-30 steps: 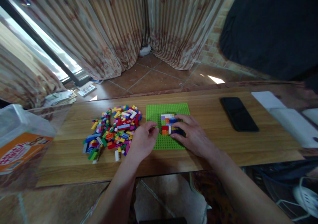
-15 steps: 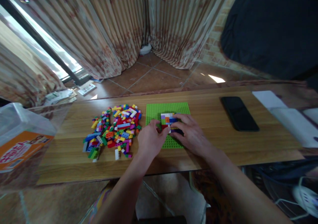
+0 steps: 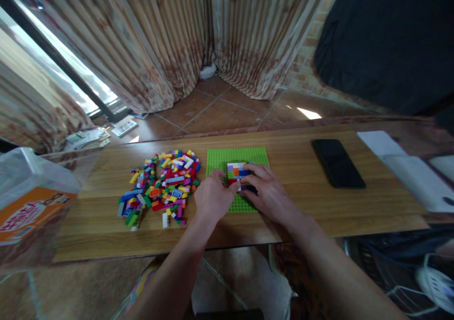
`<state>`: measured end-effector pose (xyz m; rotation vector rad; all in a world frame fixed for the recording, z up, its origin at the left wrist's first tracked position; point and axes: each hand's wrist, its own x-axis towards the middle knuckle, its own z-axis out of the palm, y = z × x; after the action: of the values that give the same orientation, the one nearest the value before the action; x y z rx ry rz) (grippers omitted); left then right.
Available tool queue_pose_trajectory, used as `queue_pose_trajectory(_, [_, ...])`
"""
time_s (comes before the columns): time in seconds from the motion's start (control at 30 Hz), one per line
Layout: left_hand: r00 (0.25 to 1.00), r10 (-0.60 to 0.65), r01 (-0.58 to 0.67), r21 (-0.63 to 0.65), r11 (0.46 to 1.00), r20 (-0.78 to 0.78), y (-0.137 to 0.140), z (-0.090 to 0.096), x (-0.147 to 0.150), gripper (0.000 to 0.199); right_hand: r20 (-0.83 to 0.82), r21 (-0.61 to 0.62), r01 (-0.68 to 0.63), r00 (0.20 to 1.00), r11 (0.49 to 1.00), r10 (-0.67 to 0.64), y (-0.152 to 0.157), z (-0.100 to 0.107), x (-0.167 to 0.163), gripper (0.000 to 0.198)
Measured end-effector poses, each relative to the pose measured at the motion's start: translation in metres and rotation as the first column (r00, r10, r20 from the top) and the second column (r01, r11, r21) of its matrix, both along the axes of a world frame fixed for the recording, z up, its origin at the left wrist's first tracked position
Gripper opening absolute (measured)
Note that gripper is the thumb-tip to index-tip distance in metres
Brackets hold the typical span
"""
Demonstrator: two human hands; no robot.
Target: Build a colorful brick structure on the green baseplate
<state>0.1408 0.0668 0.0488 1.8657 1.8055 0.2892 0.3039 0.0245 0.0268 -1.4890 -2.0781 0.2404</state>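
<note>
A green studded baseplate (image 3: 213, 156) lies on the wooden table. On it sits a flat block of joined toy bricks (image 3: 235, 171) in white, purple, orange, blue, red and other colours. My left hand (image 3: 214, 194) is at the block's left and near side, its thumb and fingers closed against the red and white bricks there. From the right, my right hand (image 3: 266, 188) curls over the block, fingers bent and touching its right side. The fingers hide the block's right and near parts, so any small loose brick between them cannot be made out.
Loose coloured bricks (image 3: 173, 180) are heaped left of the baseplate. A clear plastic tub (image 3: 39, 173) with an orange label stands at the far left. To the right lie a black phone (image 3: 337, 163) and white paper (image 3: 383, 142). The wooden table (image 3: 301, 216) is narrow, with its near edge close.
The whole view has shifted very slightly. Both hands stay at the brick block in almost the same pose.
</note>
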Motion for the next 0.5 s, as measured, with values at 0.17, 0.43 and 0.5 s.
queue_pose_trajectory(0.17, [1.000, -0.024, 0.023, -0.016, 1.000, -0.006, -0.001, 0.001, -0.002, 0.043, -0.060, -0.023, 0.014, 0.998, 1.000, -0.015, -0.001, 0.003, 0.004, 0.016])
queue_pose_trajectory(0.43, [0.994, -0.107, 0.107, -0.034, 0.994, 0.010, -0.003, 0.009, -0.008, 0.049, -0.309, 0.039, 0.178, 0.938, 0.983, -0.157, 0.002, 0.011, 0.029, 0.014])
queue_pose_trajectory(0.5, [0.994, -0.108, 0.107, -0.039, 0.993, -0.011, -0.004, 0.010, -0.007, 0.054, -0.330, 0.049, 0.249, 0.918, 0.967, -0.220, 0.003, 0.010, 0.031, 0.014])
